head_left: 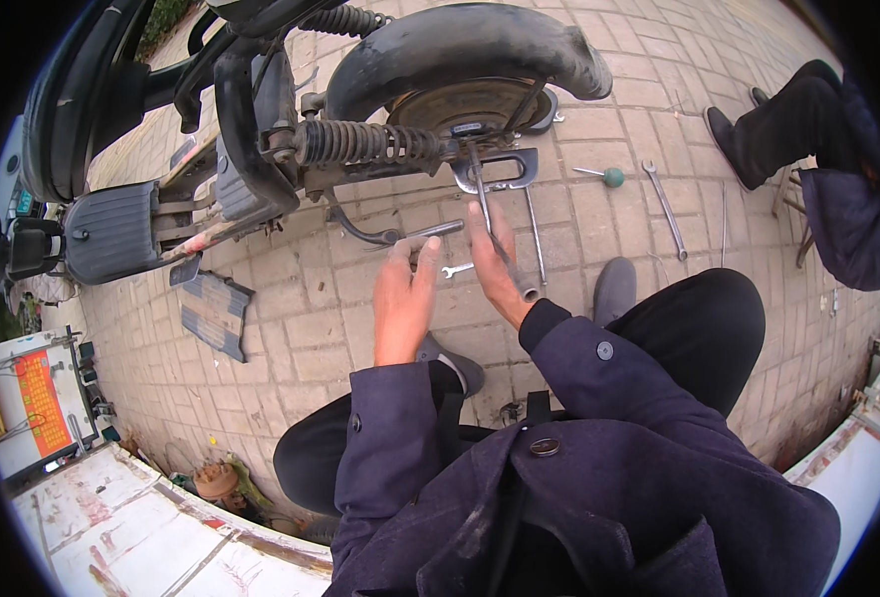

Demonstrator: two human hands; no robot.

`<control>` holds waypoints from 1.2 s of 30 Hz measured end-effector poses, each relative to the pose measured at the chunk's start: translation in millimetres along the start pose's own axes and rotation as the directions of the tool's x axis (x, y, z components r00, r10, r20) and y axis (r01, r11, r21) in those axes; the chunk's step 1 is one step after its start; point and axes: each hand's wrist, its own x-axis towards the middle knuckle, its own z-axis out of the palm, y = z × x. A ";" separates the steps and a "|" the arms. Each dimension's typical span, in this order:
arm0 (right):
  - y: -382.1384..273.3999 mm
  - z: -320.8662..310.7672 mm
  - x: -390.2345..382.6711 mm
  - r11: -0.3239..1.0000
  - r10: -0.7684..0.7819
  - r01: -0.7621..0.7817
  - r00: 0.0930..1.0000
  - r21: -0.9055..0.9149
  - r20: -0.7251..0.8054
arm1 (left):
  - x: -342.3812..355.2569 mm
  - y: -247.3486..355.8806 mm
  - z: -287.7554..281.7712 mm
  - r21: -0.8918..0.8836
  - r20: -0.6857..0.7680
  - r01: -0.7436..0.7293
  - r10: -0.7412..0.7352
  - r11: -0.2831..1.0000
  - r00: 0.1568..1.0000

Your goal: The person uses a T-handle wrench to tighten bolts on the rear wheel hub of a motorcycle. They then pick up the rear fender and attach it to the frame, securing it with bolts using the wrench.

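Note:
My right hand (497, 264) closes around a long metal tubular wrench (481, 184), its hollow end near my wrist. The wrench's upper end meets the hub area of the scooter's rear wheel (480, 104); the exact contact is too small to tell. My left hand (405, 298) has its fingers apart and holds nothing, just below the metal bar of the scooter's stand (435, 231). Between the hands, a small open-ended wrench (457, 270) lies on the paving, partly hidden by my right hand.
The electric scooter (251, 149) fills the upper left. On the bricks are a long-handled tool (537, 234), a green-handled screwdriver (612, 177), a combination wrench (666, 211) and a grey plastic panel (216, 313). Another person's leg (783, 129) is at right. A white surface (161, 527) borders lower left.

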 end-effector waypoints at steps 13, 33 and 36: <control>-8.7 -0.7 -5.1 0.539 0.576 -0.616 0.768 0.575 0.282 | 7.5 -42.5 18.8 0.205 0.084 0.035 -0.053 0.978 0.995; -11.0 -10.3 -6.6 0.685 -0.140 0.140 0.988 -0.715 0.060 | 0.6 17.5 3.5 -0.125 0.044 0.075 -0.070 0.989 0.997; 2.6 3.5 -2.9 0.797 -0.291 0.268 0.956 -0.541 0.045 | 4.2 16.3 2.7 -0.470 0.094 0.111 -0.076 0.876 0.993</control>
